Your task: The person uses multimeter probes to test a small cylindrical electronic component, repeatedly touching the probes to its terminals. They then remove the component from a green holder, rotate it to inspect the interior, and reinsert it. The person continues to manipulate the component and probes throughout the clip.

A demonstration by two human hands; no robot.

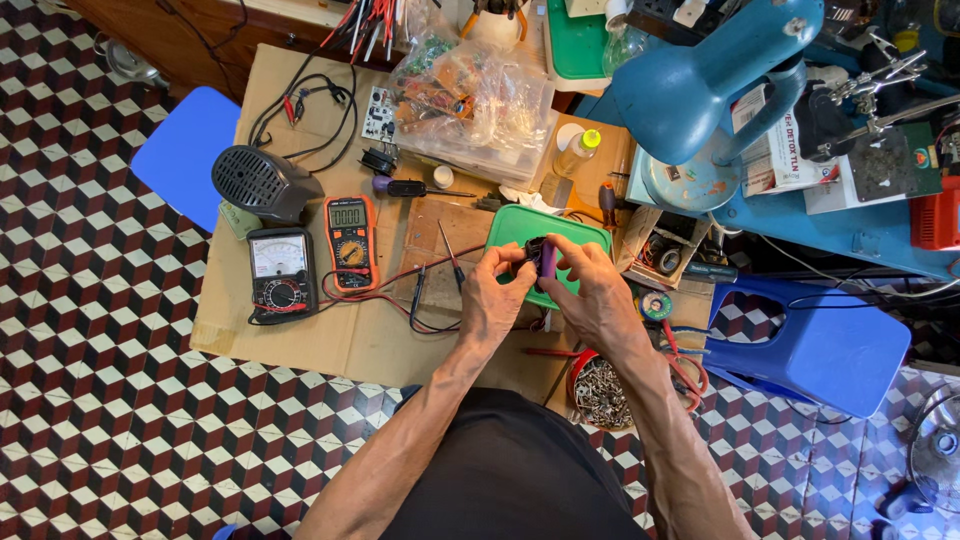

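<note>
Left hand [497, 290]: I see it pinching a small dark part [533, 247].
Right hand [590, 290]: grasping a purple cylinder [548, 260], over the green lid [515, 225] near the cardboard's [330, 340] right edge.

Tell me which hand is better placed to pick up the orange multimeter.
Probably left. The left hand is nearer the orange multimeter, which lies on its side of the cardboard; the right hand grips the purple cell.

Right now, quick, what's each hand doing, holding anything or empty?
Left hand: grip closed on the small black part.
Right hand: grip closed on the purple cylinder, held against that black part.
</note>
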